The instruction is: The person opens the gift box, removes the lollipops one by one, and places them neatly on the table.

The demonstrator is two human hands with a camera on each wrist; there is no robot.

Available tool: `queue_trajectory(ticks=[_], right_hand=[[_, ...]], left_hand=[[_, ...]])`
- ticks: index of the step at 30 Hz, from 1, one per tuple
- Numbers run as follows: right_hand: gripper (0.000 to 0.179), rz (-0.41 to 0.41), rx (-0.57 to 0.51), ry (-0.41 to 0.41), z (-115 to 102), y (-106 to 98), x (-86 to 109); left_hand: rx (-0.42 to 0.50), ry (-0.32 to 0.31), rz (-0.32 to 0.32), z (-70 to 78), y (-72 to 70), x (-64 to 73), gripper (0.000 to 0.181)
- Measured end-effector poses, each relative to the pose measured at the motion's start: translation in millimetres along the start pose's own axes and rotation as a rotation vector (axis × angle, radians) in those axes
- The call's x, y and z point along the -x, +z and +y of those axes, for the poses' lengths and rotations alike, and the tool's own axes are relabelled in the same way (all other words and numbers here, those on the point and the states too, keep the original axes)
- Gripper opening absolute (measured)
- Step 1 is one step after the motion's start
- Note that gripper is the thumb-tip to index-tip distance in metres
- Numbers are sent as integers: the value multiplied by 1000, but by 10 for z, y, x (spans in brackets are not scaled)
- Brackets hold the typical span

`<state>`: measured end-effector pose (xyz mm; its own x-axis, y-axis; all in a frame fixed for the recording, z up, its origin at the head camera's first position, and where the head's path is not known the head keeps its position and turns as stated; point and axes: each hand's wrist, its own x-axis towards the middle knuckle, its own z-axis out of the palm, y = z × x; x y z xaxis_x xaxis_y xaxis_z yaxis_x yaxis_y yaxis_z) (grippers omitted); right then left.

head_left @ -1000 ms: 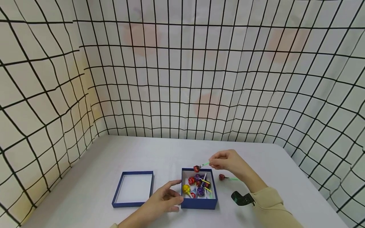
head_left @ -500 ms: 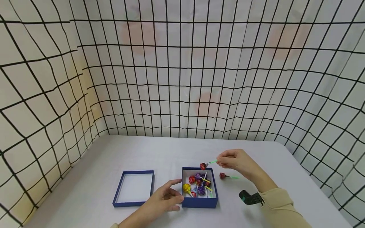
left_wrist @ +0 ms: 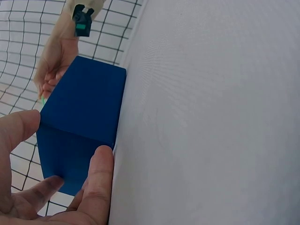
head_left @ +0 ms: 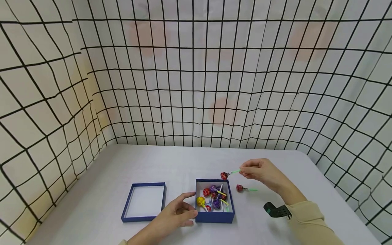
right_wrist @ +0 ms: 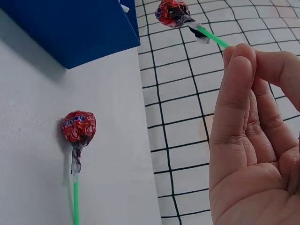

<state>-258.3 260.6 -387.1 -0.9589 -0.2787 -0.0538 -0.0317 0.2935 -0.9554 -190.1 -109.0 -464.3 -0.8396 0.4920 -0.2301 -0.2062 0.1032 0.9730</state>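
Observation:
A blue box (head_left: 214, 217) with a white inside stands on the table, several wrapped lollipops (head_left: 216, 203) lying in it in red, purple, yellow and blue. My left hand (head_left: 175, 215) rests its fingertips against the box's left side; in the left wrist view the fingers (left_wrist: 99, 180) touch the blue wall. Between thumb and fingertips my right hand (head_left: 260, 173) pinches the green stick of a red lollipop (right_wrist: 172, 12), its head over the box's far right corner in the head view. A second red lollipop (right_wrist: 78, 127) with a green stick lies on the table right of the box.
The blue-rimmed lid (head_left: 144, 201), white inside up, lies left of the box. A white cloth covers the table (head_left: 183, 163). Black-gridded white walls (head_left: 196, 81) enclose it at the back and sides. A dark wrist device (head_left: 277, 210) sits by the right sleeve.
My right hand has moved right and slightly up with the red lollipop, from above the box's inside toward its far right corner. The left hand stays at the box.

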Motion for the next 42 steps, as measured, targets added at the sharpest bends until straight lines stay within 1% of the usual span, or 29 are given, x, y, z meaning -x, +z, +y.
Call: queue_trajectory(ticks=[7, 14, 21, 25, 34, 42], right_hand=[[33, 6, -4, 11, 11, -45, 38], [26, 10, -21, 20, 59, -113, 75], [24, 16, -22, 26, 120, -188, 125], [22, 5, -41, 25, 185, -244, 167], [15, -26, -111, 66, 345, -336, 273], [13, -80, -169, 92, 600, -399, 306]], left_hand=[[6, 6, -3, 9, -8, 3, 74], [10, 8, 1, -4, -9, 0, 73], [6, 5, 11, -7, -4, -6, 73], [6, 6, 10, -9, -3, -8, 73], [17, 14, 5, -2, 1, 3, 73], [9, -1, 8, 13, -1, 5, 73]])
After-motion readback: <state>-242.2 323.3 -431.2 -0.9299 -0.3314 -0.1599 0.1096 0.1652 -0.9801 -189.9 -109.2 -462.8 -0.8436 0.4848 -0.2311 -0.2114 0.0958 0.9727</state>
